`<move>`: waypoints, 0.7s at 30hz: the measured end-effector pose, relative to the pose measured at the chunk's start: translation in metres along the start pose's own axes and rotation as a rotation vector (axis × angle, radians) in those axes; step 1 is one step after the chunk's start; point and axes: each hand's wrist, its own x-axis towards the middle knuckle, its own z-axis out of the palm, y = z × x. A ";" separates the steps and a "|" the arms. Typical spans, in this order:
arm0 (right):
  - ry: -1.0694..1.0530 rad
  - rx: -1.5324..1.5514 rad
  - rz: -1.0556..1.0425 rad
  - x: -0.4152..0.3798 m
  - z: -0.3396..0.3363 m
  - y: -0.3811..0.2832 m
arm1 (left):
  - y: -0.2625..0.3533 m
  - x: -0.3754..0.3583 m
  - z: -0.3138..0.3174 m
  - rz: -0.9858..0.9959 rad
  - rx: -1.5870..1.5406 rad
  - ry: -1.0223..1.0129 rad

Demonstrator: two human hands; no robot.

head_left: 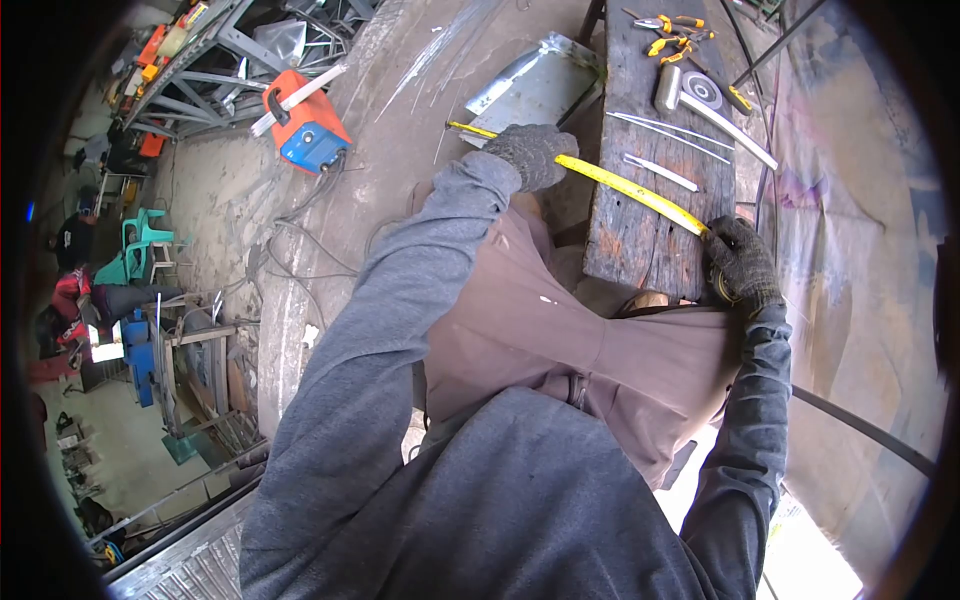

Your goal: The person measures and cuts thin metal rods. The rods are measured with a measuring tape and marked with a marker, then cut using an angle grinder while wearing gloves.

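A yellow tape measure (635,190) stretches across the near part of a weathered wooden bench (625,245). My left hand (530,157), in a dark knit glove, is closed around the blade, whose end sticks out to its left. At the bench's right edge, my gloved right hand (742,262) is wrapped around the tape's case, which it mostly hides. Beyond the blade lie a short white stick (660,172) and thin pale rods (672,131). Farther up the bench are a hammer (722,122), a round disc (701,90) and yellow-handled pliers (672,45).
A bent metal sheet (535,85) lies left of the bench. An orange and blue machine (312,130) stands on the floor, with cables (300,235) trailing from it. Metal framing (230,60) is piled at upper left. Green chairs (148,232) and a person are at far left.
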 end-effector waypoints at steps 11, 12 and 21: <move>0.038 -0.013 0.033 -0.004 0.000 -0.004 | -0.011 0.003 0.000 -0.006 -0.124 -0.105; 0.039 -0.016 0.033 -0.004 0.001 -0.002 | -0.004 0.000 -0.007 -0.027 -0.031 -0.062; 0.027 0.222 0.092 -0.006 0.006 0.005 | -0.046 -0.055 -0.039 -0.513 -0.951 0.925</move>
